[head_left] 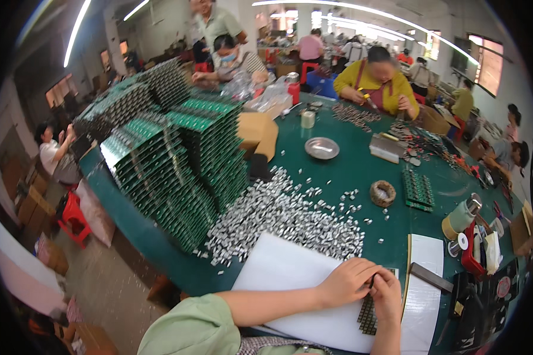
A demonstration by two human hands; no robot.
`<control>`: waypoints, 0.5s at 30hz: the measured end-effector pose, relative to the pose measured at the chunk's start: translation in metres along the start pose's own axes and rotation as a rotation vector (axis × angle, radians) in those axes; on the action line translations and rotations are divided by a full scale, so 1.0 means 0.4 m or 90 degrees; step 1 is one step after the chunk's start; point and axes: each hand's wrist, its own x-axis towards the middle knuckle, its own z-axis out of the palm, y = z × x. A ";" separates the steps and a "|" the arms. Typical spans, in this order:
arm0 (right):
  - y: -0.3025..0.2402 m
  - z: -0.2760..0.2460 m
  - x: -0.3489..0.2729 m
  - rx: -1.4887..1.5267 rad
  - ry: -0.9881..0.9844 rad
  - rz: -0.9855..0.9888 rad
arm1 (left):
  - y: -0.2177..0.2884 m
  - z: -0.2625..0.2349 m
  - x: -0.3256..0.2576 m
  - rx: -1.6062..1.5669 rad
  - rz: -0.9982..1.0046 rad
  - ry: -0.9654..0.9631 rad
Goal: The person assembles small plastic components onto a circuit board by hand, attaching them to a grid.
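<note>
My left hand [344, 283] reaches across a white foam sheet [278, 275], its fingers bent and pressed together. Close against it, my right hand [387, 297] is closed too, and the fingertips of both hands meet. Something small and dark shows between them, too little of it to name. Beneath the hands lies a circuit board panel [367, 319] with rows of small units, partly covered by my fingers. Just beyond the foam spreads a big heap of small silver metal pieces [290, 219].
Tall stacks of green circuit boards [166, 171] rise on the left. Farther off are a metal bowl [321, 148], a tape roll [382, 193] and another board panel [417, 188]. At right, a flat metal bar [431, 277] rests on a white board [423, 313]. A co-worker [379, 83] sits opposite.
</note>
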 end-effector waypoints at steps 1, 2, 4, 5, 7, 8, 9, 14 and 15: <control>0.007 0.003 -0.006 -0.022 0.044 0.003 | -0.002 0.008 -0.005 0.001 -0.012 -0.008; 0.012 0.008 -0.006 -0.057 0.056 0.017 | 0.003 0.004 -0.011 0.012 -0.011 -0.016; 0.019 0.011 -0.009 -0.090 0.049 0.051 | 0.010 -0.006 -0.039 0.046 -0.021 -0.046; 0.029 0.003 -0.010 -0.066 0.036 0.057 | 0.007 -0.002 -0.040 0.092 -0.048 -0.053; 0.019 -0.003 -0.017 -0.037 0.048 0.054 | 0.014 0.008 -0.028 0.065 -0.056 -0.096; 0.016 -0.006 -0.014 -0.027 0.069 0.041 | 0.017 0.011 -0.033 0.054 -0.085 -0.120; 0.005 -0.012 -0.011 -0.019 0.097 0.038 | 0.024 0.007 -0.021 0.031 -0.100 -0.147; -0.039 -0.037 0.025 -0.138 0.228 -0.095 | -0.006 -0.118 0.063 0.027 -0.212 -0.296; -0.052 -0.042 0.025 -0.244 0.274 -0.160 | -0.004 -0.153 0.099 0.084 -0.205 -0.375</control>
